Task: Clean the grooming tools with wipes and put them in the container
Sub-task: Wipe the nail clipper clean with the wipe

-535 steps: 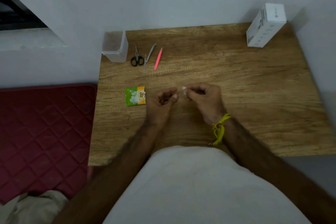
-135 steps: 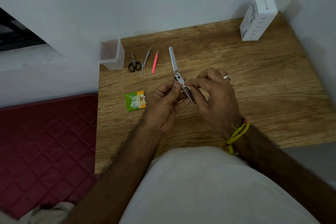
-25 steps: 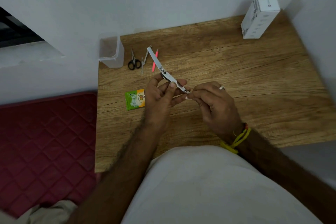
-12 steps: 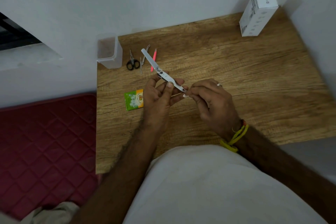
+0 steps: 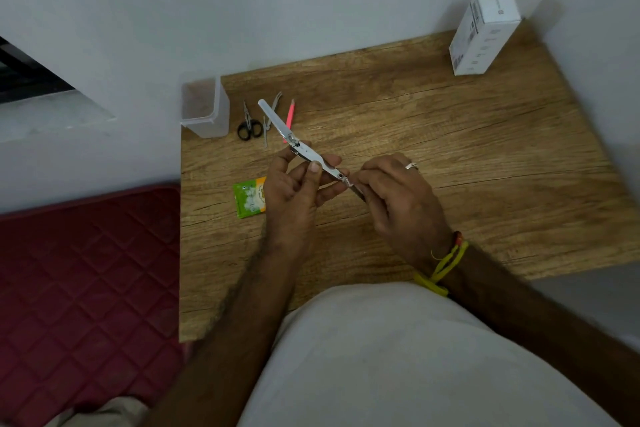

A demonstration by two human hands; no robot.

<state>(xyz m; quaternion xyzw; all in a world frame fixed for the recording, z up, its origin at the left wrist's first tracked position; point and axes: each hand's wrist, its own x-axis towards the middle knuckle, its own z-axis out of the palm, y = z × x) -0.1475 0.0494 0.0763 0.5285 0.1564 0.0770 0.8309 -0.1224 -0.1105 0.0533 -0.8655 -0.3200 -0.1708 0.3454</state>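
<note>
Nail clipper (image 5: 304,152), lever swung out, held above the table (image 5: 485,166). Left hand (image 5: 294,191) pinches its body; right hand (image 5: 398,198) curls round the near end, hiding it, possibly with a wipe. Container (image 5: 205,107), scissors (image 5: 248,124) and pink tool (image 5: 289,112) lie beyond; sachet (image 5: 250,197) partly covered.
</note>
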